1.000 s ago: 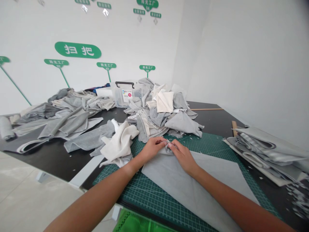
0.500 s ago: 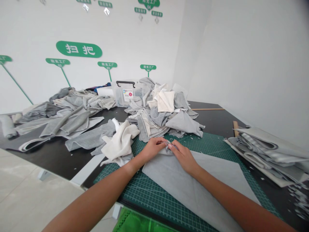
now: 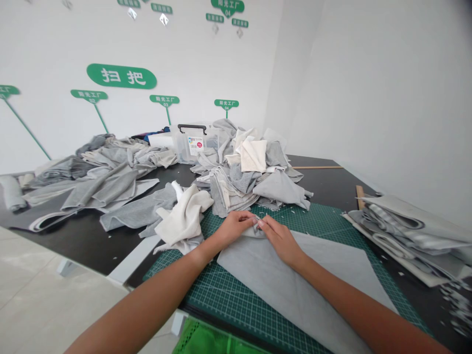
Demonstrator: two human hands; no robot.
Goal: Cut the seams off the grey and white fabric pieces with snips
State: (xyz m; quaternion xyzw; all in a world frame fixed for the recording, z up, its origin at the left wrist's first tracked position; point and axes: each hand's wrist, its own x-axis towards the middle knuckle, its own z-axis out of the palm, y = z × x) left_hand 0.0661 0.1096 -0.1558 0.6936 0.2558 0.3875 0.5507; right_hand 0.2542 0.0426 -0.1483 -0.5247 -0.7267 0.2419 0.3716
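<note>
A large sheet of grey fabric point(image 3: 295, 280) lies across the green cutting mat point(image 3: 224, 295), partly under my right forearm. At its far edge, my left hand point(image 3: 236, 226) and my right hand point(image 3: 278, 236) come almost together, fingertips pinching a gathered bit of the fabric between them. Both hands are closed on the cloth. The exact grip of the fingers is partly hidden by the folds. Beyond the hands rises a heap of grey and cream cloth pieces point(image 3: 239, 182), and left of them a cream cloth point(image 3: 186, 216) rests on the mat's edge.
A clear plastic box point(image 3: 184, 147) with a black handle stands behind the heap. More grey cloths point(image 3: 110, 172) are piled at the left. Folded fabric point(image 3: 405, 231) is stacked at the right, near shredded scraps point(image 3: 459, 305). A wooden strip point(image 3: 359, 196) lies beside that stack.
Almost nothing differs. My right hand has shifted very slightly at the pinched fabric edge, and the sheet lies as before.
</note>
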